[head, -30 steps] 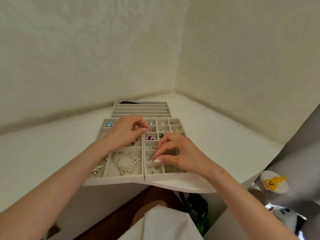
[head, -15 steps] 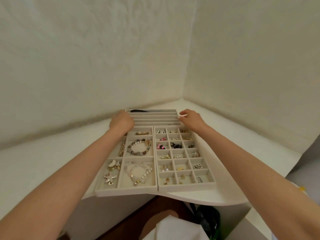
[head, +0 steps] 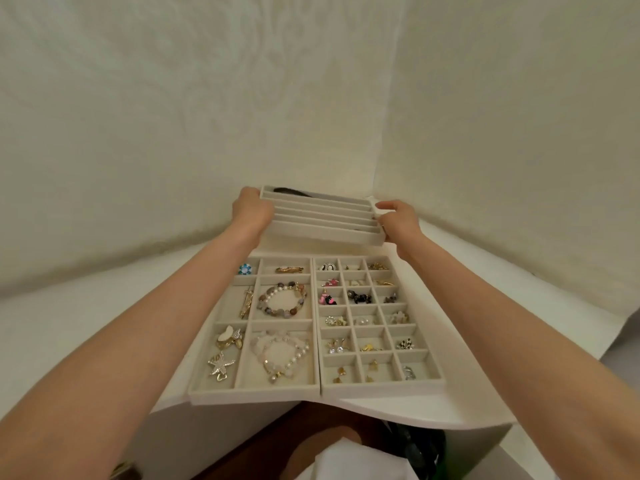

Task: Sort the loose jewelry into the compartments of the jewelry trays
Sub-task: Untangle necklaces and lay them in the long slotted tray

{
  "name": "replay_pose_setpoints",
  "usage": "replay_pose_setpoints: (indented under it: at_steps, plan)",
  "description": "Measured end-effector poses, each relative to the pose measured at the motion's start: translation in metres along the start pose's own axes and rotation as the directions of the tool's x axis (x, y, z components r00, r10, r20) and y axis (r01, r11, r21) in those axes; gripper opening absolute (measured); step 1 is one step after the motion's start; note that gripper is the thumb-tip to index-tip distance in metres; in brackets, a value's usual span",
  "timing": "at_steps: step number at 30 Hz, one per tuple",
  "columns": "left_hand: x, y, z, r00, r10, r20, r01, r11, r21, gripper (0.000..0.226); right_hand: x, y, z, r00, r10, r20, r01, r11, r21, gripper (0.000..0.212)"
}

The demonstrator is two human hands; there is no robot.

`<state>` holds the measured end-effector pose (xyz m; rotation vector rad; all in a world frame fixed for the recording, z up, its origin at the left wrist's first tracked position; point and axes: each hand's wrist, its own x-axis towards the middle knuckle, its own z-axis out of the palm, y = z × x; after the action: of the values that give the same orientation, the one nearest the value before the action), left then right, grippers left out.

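Note:
Two beige velvet trays lie side by side on the white corner desk. The left tray point(head: 221, 393) holds bracelets, brooches and a starfish pin in wide compartments. The right tray point(head: 381, 388) has a grid of small cells with earrings and rings. Behind them a third tray with long slots point(head: 322, 223) is lifted off the desk and tilted. My left hand point(head: 251, 211) grips its left end and my right hand point(head: 398, 220) grips its right end. A dark item point(head: 291, 192) lies in its far slot.
The white desk point(head: 519, 306) fits into a corner between two pale patterned walls. Its curved front edge overhangs a brown floor. A white cloth point(head: 346, 462) and a dark green object point(head: 422, 448) lie below the desk edge.
Both hands left the front trays, reached back to the slotted tray, took its two ends and raised it off the desk. The view also shifted closer.

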<state>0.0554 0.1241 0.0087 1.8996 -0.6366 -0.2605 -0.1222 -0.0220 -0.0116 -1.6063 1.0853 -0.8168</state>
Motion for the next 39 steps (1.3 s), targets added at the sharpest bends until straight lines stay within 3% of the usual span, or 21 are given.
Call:
replay_pose_setpoints:
  at_steps: [4, 7, 9, 12, 15, 22, 26, 28, 39]
  plan:
    - [0.0, 0.011, -0.009, 0.994, 0.046, -0.099, -0.057, 0.991, -0.119, 0.041, -0.013, -0.007, -0.014, 0.998, -0.002, -0.066, 0.012, 0.988, 0.153, 0.033]
    - [0.003, -0.001, -0.014, 1.0, -0.005, 0.01, 0.007, 0.978, -0.209, 0.042, -0.027, -0.012, -0.026, 0.997, 0.043, -0.071, -0.018, 0.944, 0.329, 0.015]
    - [-0.001, -0.013, -0.016, 0.997, -0.007, 0.079, 0.024, 0.974, -0.225, 0.042, -0.035, -0.017, -0.034, 0.997, 0.081, -0.021, -0.068, 0.931, 0.36, 0.014]
    - [-0.01, -0.026, -0.016, 0.983, 0.025, 0.181, 0.016, 0.976, -0.218, 0.041, -0.043, -0.016, -0.045, 0.981, 0.105, 0.163, -0.139, 0.966, 0.216, 0.027]
    - [-0.017, -0.03, -0.017, 0.951, 0.08, 0.297, -0.009, 0.973, -0.232, 0.041, -0.05, -0.01, -0.056, 0.911, 0.116, 0.396, -0.155, 0.986, 0.068, 0.032]
    - [-0.03, -0.028, -0.019, 0.809, 0.174, 0.562, -0.03, 0.966, -0.256, 0.033, -0.078, 0.0, -0.06, 0.743, 0.141, 0.654, -0.085, 0.99, -0.116, 0.032]
    - [-0.039, -0.024, -0.016, 0.68, 0.209, 0.702, -0.073, 0.973, -0.22, 0.03, -0.091, 0.003, -0.053, 0.727, 0.144, 0.671, -0.054, 0.987, -0.153, 0.034]
    - [-0.041, -0.021, -0.014, 0.649, 0.218, 0.729, -0.078, 0.972, -0.221, 0.028, -0.094, 0.003, -0.05, 0.738, 0.137, 0.661, -0.05, 0.988, -0.149, 0.032]
    - [-0.039, -0.026, -0.005, 0.695, 0.273, 0.665, -0.165, 0.961, -0.222, 0.024, -0.091, -0.001, -0.035, 0.835, 0.107, 0.54, 0.007, 0.979, -0.204, 0.024]
